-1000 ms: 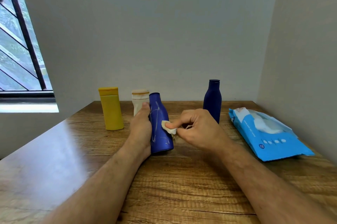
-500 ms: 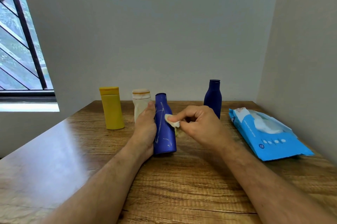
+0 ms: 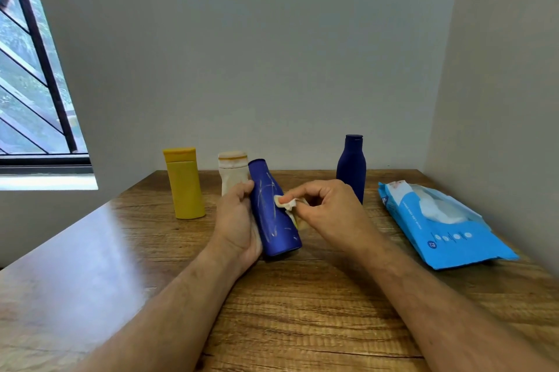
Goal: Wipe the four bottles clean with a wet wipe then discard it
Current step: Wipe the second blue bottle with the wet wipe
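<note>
Since a moment ago you've tipped the blue bottle [image 3: 273, 208] further left, its base on the desk [image 3: 302, 311]. Your left hand [image 3: 239, 223] grips its side; your right hand [image 3: 326, 208] pinches the wet wipe [image 3: 286, 203] against its front, fingers curled.

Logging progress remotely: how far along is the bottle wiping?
In hand: the left hand tilts the streaked blue bottle while the right hand pinches the wipe against it. The cream bottle looks stained. The yellow bottle and dark blue bottle: cannot tell. Discarding remains.
</note>
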A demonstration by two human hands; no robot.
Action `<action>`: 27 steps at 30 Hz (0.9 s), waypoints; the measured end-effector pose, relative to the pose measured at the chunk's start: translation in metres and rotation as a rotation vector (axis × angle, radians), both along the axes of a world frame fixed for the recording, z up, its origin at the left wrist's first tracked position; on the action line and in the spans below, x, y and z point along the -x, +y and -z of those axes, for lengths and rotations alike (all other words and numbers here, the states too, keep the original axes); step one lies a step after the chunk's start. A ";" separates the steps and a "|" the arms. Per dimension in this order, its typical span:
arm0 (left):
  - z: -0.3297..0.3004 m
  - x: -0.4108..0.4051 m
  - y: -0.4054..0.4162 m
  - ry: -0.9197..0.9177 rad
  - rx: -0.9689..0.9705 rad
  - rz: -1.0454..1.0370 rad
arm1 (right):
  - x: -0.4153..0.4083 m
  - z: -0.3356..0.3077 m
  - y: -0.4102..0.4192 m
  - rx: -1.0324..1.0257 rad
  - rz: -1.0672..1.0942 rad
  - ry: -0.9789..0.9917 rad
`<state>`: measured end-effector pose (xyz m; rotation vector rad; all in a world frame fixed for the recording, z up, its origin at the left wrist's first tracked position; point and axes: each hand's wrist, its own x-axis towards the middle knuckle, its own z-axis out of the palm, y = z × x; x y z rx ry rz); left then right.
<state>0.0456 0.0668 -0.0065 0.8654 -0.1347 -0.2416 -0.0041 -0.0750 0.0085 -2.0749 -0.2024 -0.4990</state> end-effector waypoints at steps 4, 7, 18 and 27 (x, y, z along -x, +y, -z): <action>-0.001 -0.003 0.003 -0.004 0.021 -0.005 | 0.001 -0.002 0.001 -0.026 -0.042 0.022; -0.005 -0.001 0.006 -0.006 0.025 0.014 | 0.004 -0.003 0.000 -0.033 -0.124 0.059; -0.003 0.000 0.002 -0.003 0.003 -0.015 | 0.002 0.000 0.000 0.030 -0.094 0.038; -0.003 0.000 0.000 -0.090 -0.007 -0.062 | 0.001 -0.002 -0.003 0.033 -0.068 0.017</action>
